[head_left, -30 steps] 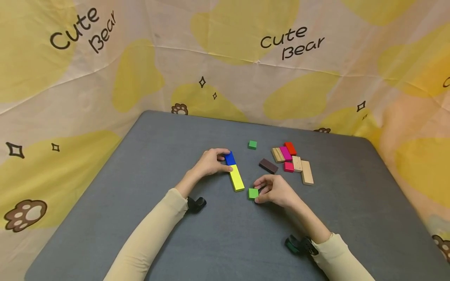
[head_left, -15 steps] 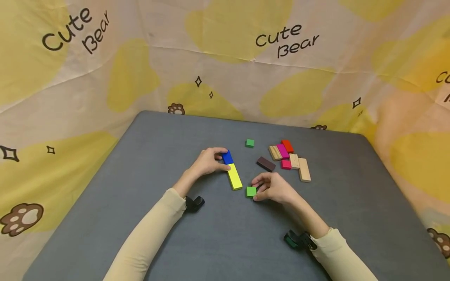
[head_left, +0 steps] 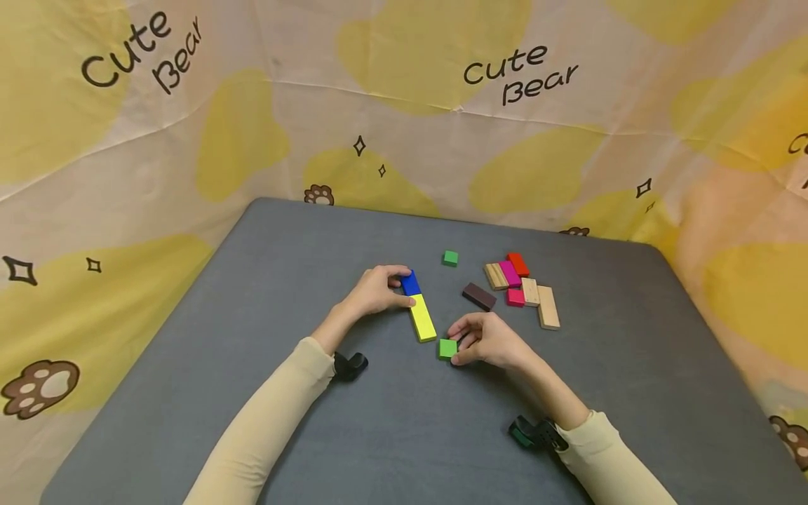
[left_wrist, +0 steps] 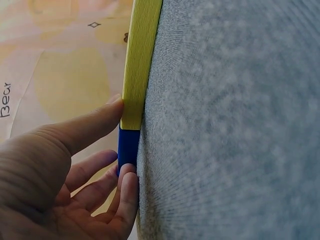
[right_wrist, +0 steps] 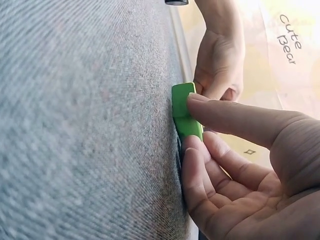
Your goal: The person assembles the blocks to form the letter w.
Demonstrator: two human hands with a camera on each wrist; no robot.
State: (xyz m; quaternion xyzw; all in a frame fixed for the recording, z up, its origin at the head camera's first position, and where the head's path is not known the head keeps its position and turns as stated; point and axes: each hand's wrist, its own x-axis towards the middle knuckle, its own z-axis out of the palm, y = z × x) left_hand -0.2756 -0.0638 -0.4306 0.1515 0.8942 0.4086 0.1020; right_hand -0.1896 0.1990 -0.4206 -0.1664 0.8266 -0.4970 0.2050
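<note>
In the head view a blue block and a longer yellow block lie end to end on the table. My left hand grips them from the left, its thumb on the yellow block near the joint and its fingers at the blue block's far end. Between thumb and fingers, my right hand pinches a small light green block, just right of the yellow block's near end with a narrow gap. The right wrist view shows that green block low at the table surface, the thumb on its side.
A dark brown block lies beyond my right hand. Behind it are a darker green block and a cluster with red, magenta, pink and plain wooden blocks. Patterned cloth hangs behind the grey table.
My right hand has shifted slightly left with the light green block, narrowing the gap to the yellow block. My left hand and the other blocks stay in place; the head view shifts a little.
</note>
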